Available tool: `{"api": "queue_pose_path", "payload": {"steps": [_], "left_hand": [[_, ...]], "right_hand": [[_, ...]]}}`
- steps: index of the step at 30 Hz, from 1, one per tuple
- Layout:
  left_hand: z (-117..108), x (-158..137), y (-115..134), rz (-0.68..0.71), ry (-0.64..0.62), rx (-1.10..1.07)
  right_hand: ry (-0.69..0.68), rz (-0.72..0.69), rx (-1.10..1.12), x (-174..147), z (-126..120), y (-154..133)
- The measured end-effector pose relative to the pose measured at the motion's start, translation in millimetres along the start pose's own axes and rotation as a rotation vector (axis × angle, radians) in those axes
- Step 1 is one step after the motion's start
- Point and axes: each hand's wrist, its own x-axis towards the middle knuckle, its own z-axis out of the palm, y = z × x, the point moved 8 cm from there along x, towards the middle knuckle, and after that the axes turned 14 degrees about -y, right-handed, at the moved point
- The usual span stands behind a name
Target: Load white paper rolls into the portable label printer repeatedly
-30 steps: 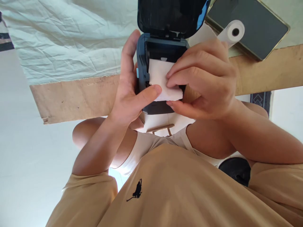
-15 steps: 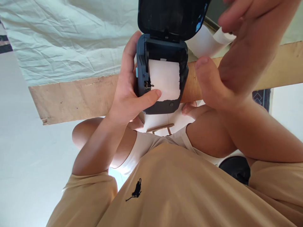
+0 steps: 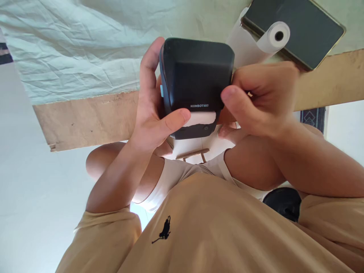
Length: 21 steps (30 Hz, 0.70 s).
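A black label printer (image 3: 199,76) marked NIIMBOT is held in front of me, its lid down. White label paper (image 3: 202,118) sticks out from under the lid's near edge. My left hand (image 3: 155,110) wraps the printer's left side, its thumb pressing on the paper beside the lid. At the printer's right side is my right hand (image 3: 261,96), fingers curled in and thumb at the lid's edge; its fingertips are partly hidden. Beyond that hand lies a white paper roll (image 3: 277,36) with a dark core, part of its strip unrolled.
A dark phone-like slab (image 3: 301,30) rests behind the roll. Pale green cloth (image 3: 85,45) covers the table, whose bare wooden edge (image 3: 91,121) runs across in front of me. My legs are below, and a black round object (image 3: 283,203) is at the lower right.
The printer's lid, raised before, has come down over the paper compartment. My right hand has moved down and left from above the roll to the printer's right side. My left hand keeps its hold.
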Motion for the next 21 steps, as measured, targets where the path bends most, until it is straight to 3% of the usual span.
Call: {"api": "queue_pose_path", "payload": {"steps": [4,7,21], "left_hand": [[-2.0,-0.9,-0.3,0.021,0.055,0.022],[-1.6,-2.0,-5.7,-0.028,0.078,-0.002],[-0.3,3.3,-2.6,0.006,0.145,-0.013]], "right_hand": [[-0.189,0.212,0.133,3.3,13.1,20.5],[-0.266,0.254,0.167,7.1,17.7,30.4],[-0.259,0.302,0.016,10.8,16.3,30.3]]}}
